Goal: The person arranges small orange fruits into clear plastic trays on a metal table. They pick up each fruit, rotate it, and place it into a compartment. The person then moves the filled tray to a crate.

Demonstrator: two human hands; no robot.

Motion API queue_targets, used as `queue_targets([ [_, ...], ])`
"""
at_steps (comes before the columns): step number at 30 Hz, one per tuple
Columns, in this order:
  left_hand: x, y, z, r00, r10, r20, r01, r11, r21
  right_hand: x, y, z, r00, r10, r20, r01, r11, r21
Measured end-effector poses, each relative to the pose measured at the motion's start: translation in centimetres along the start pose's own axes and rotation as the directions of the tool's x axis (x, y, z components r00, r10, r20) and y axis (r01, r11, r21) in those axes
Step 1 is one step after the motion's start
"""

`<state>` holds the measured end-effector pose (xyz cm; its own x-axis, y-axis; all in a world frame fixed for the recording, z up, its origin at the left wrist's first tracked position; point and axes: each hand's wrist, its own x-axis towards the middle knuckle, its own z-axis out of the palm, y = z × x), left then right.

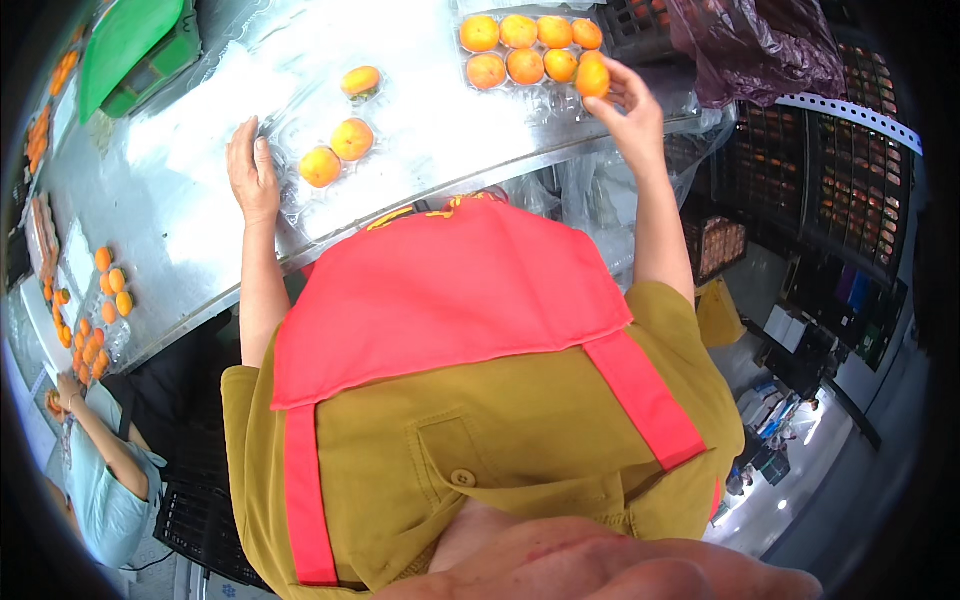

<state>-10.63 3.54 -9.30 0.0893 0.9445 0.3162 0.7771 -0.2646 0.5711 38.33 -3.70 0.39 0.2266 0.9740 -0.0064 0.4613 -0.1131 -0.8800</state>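
My right hand [634, 112] grips an orange persimmon [592, 78] between thumb and fingers. That fruit is at the right end of a clear plastic tray [536, 88], where two rows of persimmons [525, 66] sit. I cannot tell whether the held one still touches the tray. My left hand [253, 171] lies flat at the left side of another clear tray [300, 206], thumb apart from the fingers and nothing seen in it. Two persimmons [320, 166] sit side by side in this tray, and a third persimmon [360, 80] sits farther back, its green calyx showing.
A metal table [202, 262] spans the view. A green crate [135, 56] stands back left; a dark plastic bag [757, 52] is back right. Stacked black crates [855, 187] hold fruit. At far left, another person [112, 472] works near loose persimmons [112, 281].
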Motion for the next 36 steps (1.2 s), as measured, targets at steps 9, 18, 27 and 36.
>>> queue_targets([
  [9,0.1,0.2,-0.1,1.000,0.004,-0.002,-0.004,1.000,0.007,-1.5,0.9,1.8,0.966,-0.208,0.152,0.258,0.773,-0.580],
  [18,0.1,0.2,0.0,1.000,0.013,-0.005,-0.013,1.000,-0.003,-1.2,0.0,1.8,0.978,-0.122,0.168,0.204,0.720,-0.663],
  [27,0.1,-0.2,0.3,0.999,0.013,-0.047,-0.015,0.998,-0.056,-0.2,-1.8,5.1,0.999,0.026,0.039,-0.023,0.997,-0.079],
  [36,-0.2,-0.2,-0.1,0.999,-0.006,-0.054,0.004,0.999,-0.040,3.1,-7.3,16.1,0.850,-0.306,0.428,0.394,0.910,-0.132],
])
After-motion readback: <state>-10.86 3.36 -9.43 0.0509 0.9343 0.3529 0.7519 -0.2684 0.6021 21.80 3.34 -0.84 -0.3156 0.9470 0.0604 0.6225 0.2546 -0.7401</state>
